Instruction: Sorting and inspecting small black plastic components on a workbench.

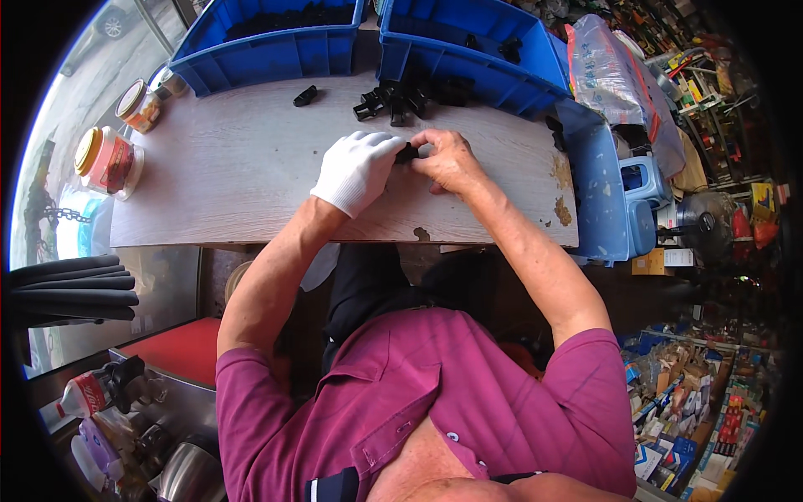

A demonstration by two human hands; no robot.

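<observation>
Both hands [360, 171] [449, 159] pinch black part [407, 153], prob. plastic.

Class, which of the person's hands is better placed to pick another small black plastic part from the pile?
Probably right: the bare right hand lies closer to the pile of black plastic parts than the gloved left hand.

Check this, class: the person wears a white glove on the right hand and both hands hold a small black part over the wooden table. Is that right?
Not quite. The head view shows the white glove on the left hand; the right hand is bare. Both do hold the black part over the table.
</observation>
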